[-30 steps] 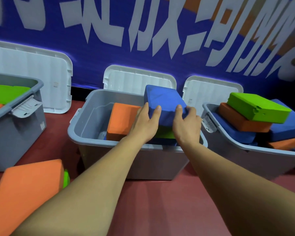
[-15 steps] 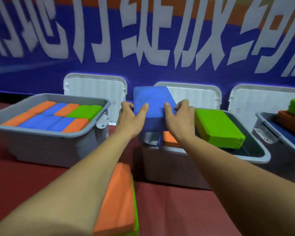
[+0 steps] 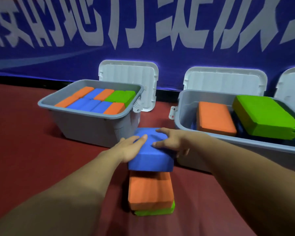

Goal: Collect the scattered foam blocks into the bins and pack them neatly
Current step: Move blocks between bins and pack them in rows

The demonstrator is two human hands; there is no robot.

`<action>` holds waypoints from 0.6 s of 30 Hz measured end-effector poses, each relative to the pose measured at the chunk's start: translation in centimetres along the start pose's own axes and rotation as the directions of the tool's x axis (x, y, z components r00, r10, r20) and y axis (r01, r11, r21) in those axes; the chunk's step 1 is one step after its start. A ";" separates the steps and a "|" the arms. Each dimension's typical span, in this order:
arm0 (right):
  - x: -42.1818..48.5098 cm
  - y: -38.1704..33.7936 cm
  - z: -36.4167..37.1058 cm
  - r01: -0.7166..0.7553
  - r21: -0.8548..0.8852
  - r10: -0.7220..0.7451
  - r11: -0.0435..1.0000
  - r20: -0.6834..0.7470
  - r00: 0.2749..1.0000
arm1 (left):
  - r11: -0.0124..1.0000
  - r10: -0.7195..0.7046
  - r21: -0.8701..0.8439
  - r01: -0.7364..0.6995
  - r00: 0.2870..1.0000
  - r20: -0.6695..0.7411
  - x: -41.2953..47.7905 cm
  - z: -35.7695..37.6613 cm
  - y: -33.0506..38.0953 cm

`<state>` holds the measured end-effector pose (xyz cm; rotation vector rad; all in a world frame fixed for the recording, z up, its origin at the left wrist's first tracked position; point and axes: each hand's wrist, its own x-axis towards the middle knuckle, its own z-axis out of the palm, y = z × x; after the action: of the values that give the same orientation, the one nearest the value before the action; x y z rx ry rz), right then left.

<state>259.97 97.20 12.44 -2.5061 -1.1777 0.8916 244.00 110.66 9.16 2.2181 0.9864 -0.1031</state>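
Two hands are laid on one rectangular blue foam block (image 3: 151,150), held low between the two grey plastic bins, above the red floor (image 3: 24,142). The left hand (image 3: 129,149) is pressed flat against the block's left edge, fingers extended over the top face; the right hand (image 3: 170,142) is spread across the top right, fingertips on the foam. No pinch is used: the block is clamped between open palms. It overlaps the far end of an orange foam block (image 3: 150,191) stacked on a green foam block (image 3: 153,212); whether it touches the orange one cannot be told.

The left grey bin (image 3: 90,123) is already packed in tidy rows. The right grey bin (image 3: 186,113) holds a loose orange block (image 3: 215,118) and a tilted large green block (image 3: 266,116).

Judgement: if the block is being set onto the stack, its edges should be squared with the orange block before release, palms kept level, pressure eased evenly so the soft foam is not skewed.
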 end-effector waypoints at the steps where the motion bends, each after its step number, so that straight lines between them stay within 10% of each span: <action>1: 0.1 0.0 0.5 -0.035 -0.007 0.036 0.999 0.074 0.997 | 1.000 -0.001 0.015 0.001 1.000 0.012 -0.2 0.1 -0.1; 4: -0.3 -0.4 1.3 -0.096 -0.030 0.101 0.995 0.207 0.973 | 0.996 -0.019 0.085 0.016 0.999 0.027 -0.1 0.2 -0.9; 13: 1.2 -0.3 1.9 -0.075 -0.329 0.071 0.941 -0.023 0.997 | 0.995 -0.061 0.073 0.066 0.996 -0.065 1.2 1.6 0.7; 18: 0.6 -0.1 2.0 -0.066 -0.138 0.083 0.988 0.122 0.989 | 0.983 -0.112 0.146 0.114 0.994 -0.020 1.1 2.9 1.7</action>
<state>258.98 97.61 10.59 -2.6496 -1.2272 1.0387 246.50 108.76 7.59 2.2967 1.1436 -0.2208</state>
